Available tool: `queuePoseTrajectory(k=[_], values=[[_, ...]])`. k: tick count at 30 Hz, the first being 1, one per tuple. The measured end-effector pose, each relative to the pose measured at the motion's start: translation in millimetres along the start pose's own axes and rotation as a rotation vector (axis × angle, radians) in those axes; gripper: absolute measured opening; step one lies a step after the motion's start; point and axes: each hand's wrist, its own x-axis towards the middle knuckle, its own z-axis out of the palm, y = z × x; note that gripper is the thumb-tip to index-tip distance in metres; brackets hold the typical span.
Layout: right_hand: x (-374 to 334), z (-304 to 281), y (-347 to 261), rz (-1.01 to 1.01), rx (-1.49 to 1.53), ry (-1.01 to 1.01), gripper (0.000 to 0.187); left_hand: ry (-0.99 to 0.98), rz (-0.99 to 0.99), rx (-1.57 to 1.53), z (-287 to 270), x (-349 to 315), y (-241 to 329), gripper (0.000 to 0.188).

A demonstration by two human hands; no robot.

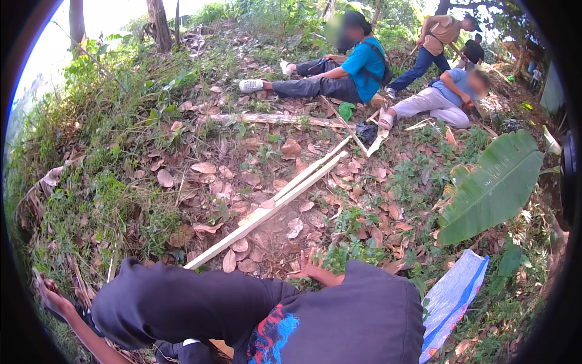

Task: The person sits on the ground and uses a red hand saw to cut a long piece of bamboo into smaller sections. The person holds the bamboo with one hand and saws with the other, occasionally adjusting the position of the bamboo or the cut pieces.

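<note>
My left hand (54, 298) is raised at the far left edge, its fingers curled near a dark, thin object too small and dim to name. On the leaf-covered ground ahead of my knee, my right hand (315, 269) is planted with its fingers spread, holding nothing. Between my hands and the people farther off, two long pale wooden strips (267, 212) lie slantwise on the dry leaves. Their near end disappears behind my dark-clothed leg (194, 303). My dark shirt (351, 315), with a red and blue print, fills the lower middle.
A person in a teal shirt (368, 70) sits beyond a pale log (279, 120). Another in light trousers (433, 109) reclines at right, and two more are behind. A large green leaf (494, 185) and a white-and-blue sack (454, 300) lie at right. Tree trunks (159, 25) stand at back left.
</note>
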Motion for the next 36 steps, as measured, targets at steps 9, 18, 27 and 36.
queuePoseTrajectory(k=[9,18,27,36], values=[[-6.9,-129.9,-31.6,-0.038,0.005,-0.239,0.069,-0.121,0.012,0.025,17.0,55.2,-20.2,0.032],[-129.5,-446.1,92.7,-0.4,1.099,1.034,0.036,-0.266,-0.135,0.278,22.2,-28.7,-93.1,0.027],[-175.6,-512.1,172.7,-0.303,1.226,1.322,0.064,-0.255,-0.243,0.491,-58.4,-33.7,-168.4,0.024],[-217.9,-552.3,204.5,-0.156,1.123,1.584,0.062,-0.203,-0.314,0.605,-75.3,-42.5,-195.7,0.024]])
